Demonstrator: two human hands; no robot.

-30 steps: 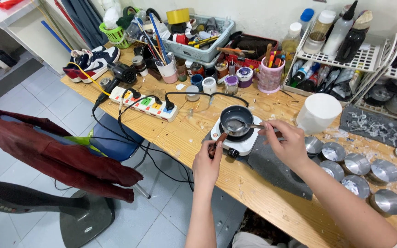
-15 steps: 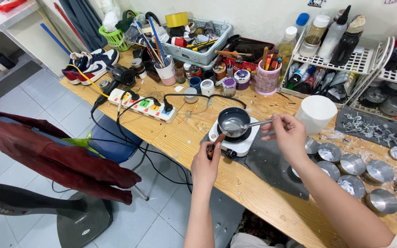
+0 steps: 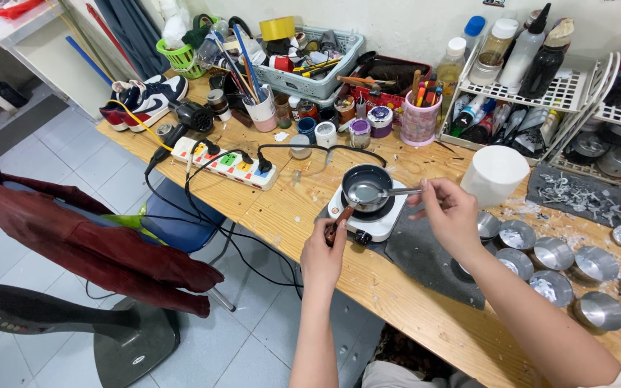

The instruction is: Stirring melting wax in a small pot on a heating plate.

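Left hand (image 3: 323, 253) is gripping the brown wooden handle (image 3: 338, 223) of a small dark saucepan (image 3: 366, 188), fingers closed around the handle end. The saucepan is sitting on a small white electric hotplate (image 3: 368, 215), just ahead of the left hand, on the wooden worktop (image 3: 282, 208). Right hand (image 3: 448, 215) is pinching the stem of a metal spoon (image 3: 375, 192), fingers clamped on it, with the spoon bowl lying inside the saucepan to the left of that hand. Hands are apart, with the hotplate between them. The hotplate is resting partly on a dark grey mat (image 3: 425, 259) that is running under the right wrist. Just beyond the right hand a white plastic cup (image 3: 494, 174) is standing upright. To the right of the right hand, round metal tins (image 3: 553, 253) are sitting in a cluster on the worktop, some holding pale flakes. Ahead and to the left of the left hand a white power strip (image 3: 228, 162) is lying with several plugs in it, black cables trailing off the worktop edge. Further ahead a pink pen cup (image 3: 421, 122) and small jars are crowding the back of the worktop. Well left of the left hand, a dark red jacket (image 3: 73, 237) is draping over a chair.
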